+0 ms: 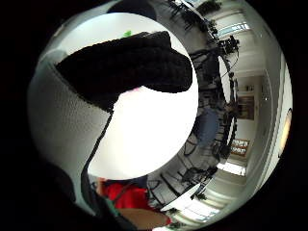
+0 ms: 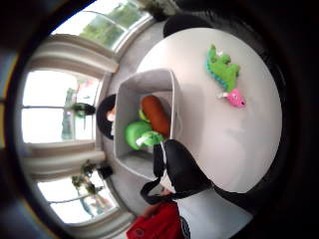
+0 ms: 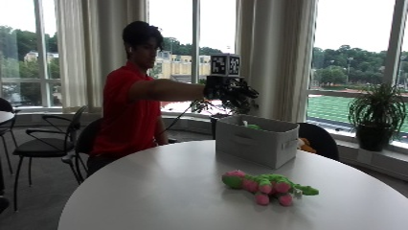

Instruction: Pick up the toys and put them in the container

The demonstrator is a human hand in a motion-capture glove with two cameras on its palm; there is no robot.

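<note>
In the outside view my gloved right hand [image 3: 229, 94] hangs in the air just above the near end of the grey fabric container [image 3: 255, 140], fingers drooping loosely and holding nothing. The thumb side view looks down into the container [image 2: 149, 82], where a brown toy [image 2: 155, 115] and a green toy [image 2: 137, 134] lie; part of the hand [image 2: 182, 169] shows beside its rim. A green and pink plush dinosaur [image 3: 267, 183] lies on the white round table [image 3: 159, 191], in front of the container and apart from it; the dinosaur [image 2: 224, 74] shows in the thumb side view too.
A dark chair [image 3: 319, 136] stands behind the container and black chairs [image 3: 44, 143] stand at the left. A potted plant [image 3: 376, 115] sits on the window sill at the right. The person sits at the table's far left side.
</note>
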